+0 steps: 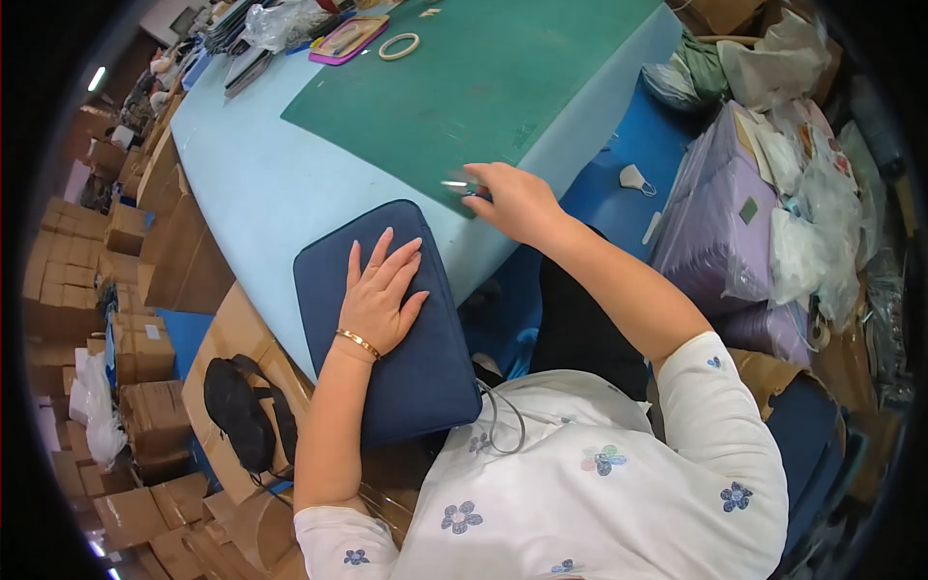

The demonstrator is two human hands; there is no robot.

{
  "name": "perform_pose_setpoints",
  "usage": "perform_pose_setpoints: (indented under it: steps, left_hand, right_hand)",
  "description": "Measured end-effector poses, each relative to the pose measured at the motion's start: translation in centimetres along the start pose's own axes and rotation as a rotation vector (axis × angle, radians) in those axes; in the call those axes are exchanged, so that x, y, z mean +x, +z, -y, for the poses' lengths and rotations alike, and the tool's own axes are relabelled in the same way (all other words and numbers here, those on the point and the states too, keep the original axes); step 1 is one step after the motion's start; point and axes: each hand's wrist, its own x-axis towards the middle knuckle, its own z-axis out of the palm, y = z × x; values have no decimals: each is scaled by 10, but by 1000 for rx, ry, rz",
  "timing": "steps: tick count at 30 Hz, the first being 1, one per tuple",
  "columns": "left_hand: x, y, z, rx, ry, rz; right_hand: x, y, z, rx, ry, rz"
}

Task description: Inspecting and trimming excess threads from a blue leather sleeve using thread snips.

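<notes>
A navy fabric sleeve [406,377], flat and zip-cased in shape, lies at the table's near corner and overhangs toward my lap. My left hand [380,300] rests flat on it with fingers spread, a gold bracelet at the wrist. Above the green mat's near corner, my right hand [512,201] is closed around small thread snips [471,188]. Their metal tips point left and are smeared by motion. A thin grey cord loop [522,435] hangs by the sleeve's lower right corner, against my white shirt.
A green mat [435,106] covers part of the light blue table [232,145]. At its far end are a tape roll [398,46] and a purple-edged tray [324,58]. Wrapped lilac cases [720,208] are stacked at right. Cartons [155,425] and a black strapped item [237,411] stand left.
</notes>
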Motion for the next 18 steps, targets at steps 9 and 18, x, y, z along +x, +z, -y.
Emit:
perform_pose_setpoints:
  steps: [9,18]
  left_hand:
    - [4,0,7,-192,7,50]
    - [6,5,9,-244,-18,-79]
  right_hand:
    - [-19,4,18,146,57,44]
    - [-85,39,32,913,398,-40]
